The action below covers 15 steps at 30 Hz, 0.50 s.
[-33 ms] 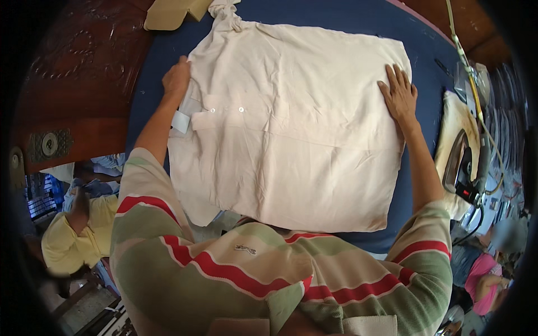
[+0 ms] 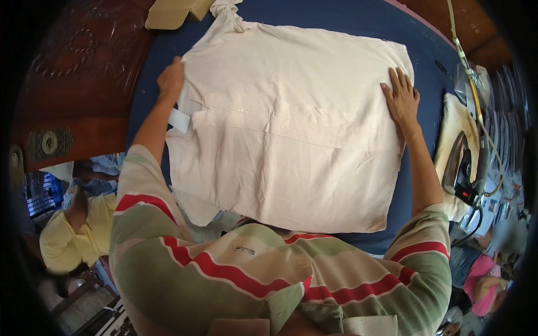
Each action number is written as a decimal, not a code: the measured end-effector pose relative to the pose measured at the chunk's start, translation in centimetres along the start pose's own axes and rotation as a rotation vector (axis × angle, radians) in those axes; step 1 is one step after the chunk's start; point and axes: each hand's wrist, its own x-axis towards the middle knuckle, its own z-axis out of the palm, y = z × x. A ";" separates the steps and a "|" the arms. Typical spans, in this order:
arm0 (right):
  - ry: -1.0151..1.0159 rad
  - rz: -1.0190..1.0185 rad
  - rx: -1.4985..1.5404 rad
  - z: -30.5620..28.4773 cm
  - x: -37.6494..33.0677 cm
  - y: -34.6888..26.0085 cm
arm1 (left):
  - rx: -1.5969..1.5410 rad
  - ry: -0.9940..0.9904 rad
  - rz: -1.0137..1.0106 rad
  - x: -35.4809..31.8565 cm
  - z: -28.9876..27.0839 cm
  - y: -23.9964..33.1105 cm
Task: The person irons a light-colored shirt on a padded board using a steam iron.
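Cream shirt (image 2: 314, 106) edge shifted slightly left, my left hand (image 2: 171, 80) gripping it; my right hand (image 2: 402, 98) open, flat on its right side

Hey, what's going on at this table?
A person has a cream garment spread over a blue-covered table. Their left hand grips its left edge, while the right hand lies flat, fingers spread, near the right edge. Some creases show in the cloth. An iron sits off to the right, on a scorched pad, untouched.
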 end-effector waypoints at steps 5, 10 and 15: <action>0.050 0.025 0.217 -1.0 2.9 -0.4 | -0.063 0.593 0.250 -0.4 0.5 -0.3; 0.261 0.073 0.337 0.8 10.6 1.5 | -0.105 0.470 0.842 -0.6 -0.7 11.6; 0.118 0.192 0.252 1.6 13.9 5.0 | 0.321 0.091 0.634 5.8 -3.2 13.1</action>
